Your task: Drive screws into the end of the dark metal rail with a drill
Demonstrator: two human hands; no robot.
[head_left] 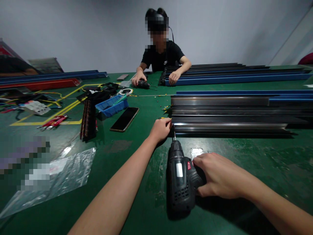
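Observation:
My right hand [212,176] is wrapped round the grip of a black cordless drill [181,179], which lies on its side on the green table. The drill's bit [174,133] points away from me and reaches the left end of the nearest dark metal profile [227,127]. At that same end is my left hand [161,129], its fingers closed in a pinch by the profile's corner. What they pinch is too small or hidden to make out. Yellow-green wire ends [166,109] stick out just beyond it.
Left of my arm lie a phone [125,119], a blue tray [112,106], a brown-black strip [88,120], red-handled tools [54,122] and a clear plastic bag [61,176]. Across the table a co-worker [161,52] holds another drill [143,84] beside blue and black profiles [234,78].

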